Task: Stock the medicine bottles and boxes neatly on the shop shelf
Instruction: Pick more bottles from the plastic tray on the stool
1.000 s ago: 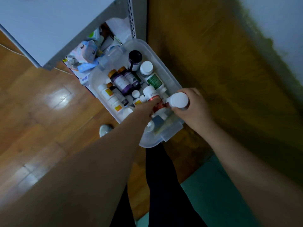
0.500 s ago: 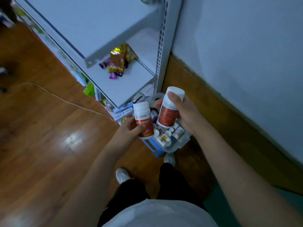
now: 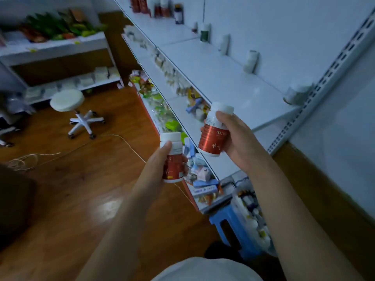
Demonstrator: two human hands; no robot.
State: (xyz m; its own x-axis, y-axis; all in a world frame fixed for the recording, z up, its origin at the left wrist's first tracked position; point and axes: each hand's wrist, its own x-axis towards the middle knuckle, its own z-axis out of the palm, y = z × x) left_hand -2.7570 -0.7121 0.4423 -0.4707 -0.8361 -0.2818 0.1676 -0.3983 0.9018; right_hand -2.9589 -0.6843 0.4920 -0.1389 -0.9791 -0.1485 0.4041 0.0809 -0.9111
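Medicine bottles, 2 of them with red labels and white caps, sit upright in my grip: my left hand [image 3: 162, 159] curls around the smaller bottle [image 3: 172, 158], my right hand [image 3: 235, 142] wraps the larger bottle [image 3: 215, 129]. Just beyond my right hand lies the white shelf [image 3: 219, 78], with a few bottles [image 3: 251, 61] spaced along its back wall.

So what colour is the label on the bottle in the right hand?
Red, under a white cap, on the white-capped plastic bottle; seen in the head view.

Head view, down along shelf [image 3: 223, 78]
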